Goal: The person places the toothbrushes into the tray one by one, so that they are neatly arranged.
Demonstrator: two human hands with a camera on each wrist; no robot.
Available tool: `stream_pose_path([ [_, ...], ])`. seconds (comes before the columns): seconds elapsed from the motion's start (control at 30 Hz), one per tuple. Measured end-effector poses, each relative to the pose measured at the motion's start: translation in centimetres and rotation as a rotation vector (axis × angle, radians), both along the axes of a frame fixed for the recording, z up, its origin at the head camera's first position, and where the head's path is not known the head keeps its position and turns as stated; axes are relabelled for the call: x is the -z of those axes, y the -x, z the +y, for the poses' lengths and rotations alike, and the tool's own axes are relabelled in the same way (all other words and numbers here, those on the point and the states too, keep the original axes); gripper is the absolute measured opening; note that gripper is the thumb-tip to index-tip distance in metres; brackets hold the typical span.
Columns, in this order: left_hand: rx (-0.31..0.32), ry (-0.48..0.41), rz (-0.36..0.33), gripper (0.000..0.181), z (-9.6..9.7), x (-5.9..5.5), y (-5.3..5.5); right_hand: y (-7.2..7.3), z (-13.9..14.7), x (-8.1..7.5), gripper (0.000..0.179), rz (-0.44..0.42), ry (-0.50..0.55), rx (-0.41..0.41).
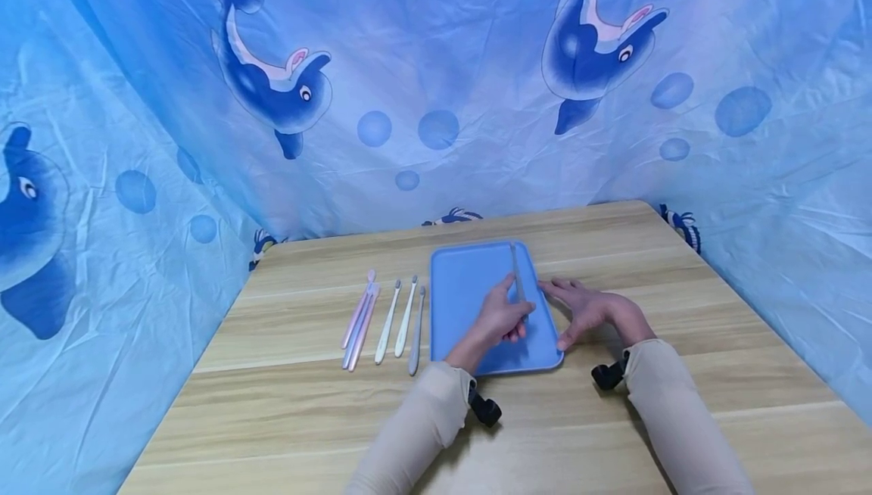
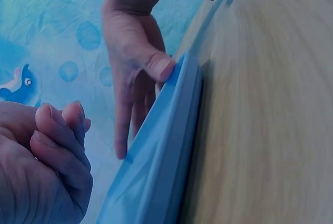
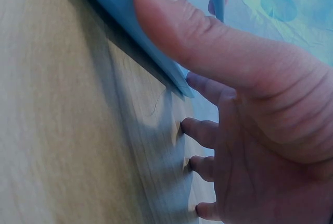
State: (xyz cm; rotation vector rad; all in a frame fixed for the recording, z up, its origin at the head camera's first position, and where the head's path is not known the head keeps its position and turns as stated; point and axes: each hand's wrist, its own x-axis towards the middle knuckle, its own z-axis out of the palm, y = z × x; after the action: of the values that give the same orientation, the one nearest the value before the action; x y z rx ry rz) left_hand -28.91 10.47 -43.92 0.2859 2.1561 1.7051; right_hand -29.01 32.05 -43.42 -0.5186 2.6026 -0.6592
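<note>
My left hand point(image 1: 500, 315) is over the right part of a blue tray point(image 1: 463, 283) and pinches a slim grey toothbrush point(image 1: 518, 272) between thumb and fingers. The toothbrush lies lengthwise along the tray's right side, its far end close to the back rim. In the left wrist view the fingers of this hand point(image 2: 52, 166) are curled. My right hand point(image 1: 591, 309) is spread at the tray's right edge. Its thumb point(image 3: 161, 15) touches the rim near the front corner, while the other fingertips reach down beside the tray, some on the table.
Left of the tray, two white toothbrushes point(image 1: 405, 321) and another grey toothbrush point(image 1: 417, 332) lie side by side. Further left is a close bunch of pink and purple toothbrushes point(image 1: 361, 321). A blue dolphin-print cloth point(image 1: 477, 169) hangs behind the wooden table point(image 1: 286, 404).
</note>
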Motion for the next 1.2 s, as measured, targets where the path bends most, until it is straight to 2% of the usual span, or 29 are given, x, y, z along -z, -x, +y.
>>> stream_pose_path([
  [0.27,-0.017,-0.039,0.012,0.082,1.9,0.2,-0.6,0.0,-0.2,-0.2,0.131,0.020,0.004,-0.010],
  [0.5,-0.031,-0.076,0.022,0.073,2.8,0.9,-0.8,0.1,-0.1,-0.1,0.130,0.016,0.006,-0.006],
  [1.03,-0.042,-0.003,-0.020,0.078,3.9,1.9,-1.1,0.0,0.0,0.0,0.131,0.013,0.034,0.000],
  [1.2,-0.055,0.022,-0.008,0.077,4.1,2.1,-1.2,0.1,0.0,0.1,0.132,0.013,0.031,0.001],
])
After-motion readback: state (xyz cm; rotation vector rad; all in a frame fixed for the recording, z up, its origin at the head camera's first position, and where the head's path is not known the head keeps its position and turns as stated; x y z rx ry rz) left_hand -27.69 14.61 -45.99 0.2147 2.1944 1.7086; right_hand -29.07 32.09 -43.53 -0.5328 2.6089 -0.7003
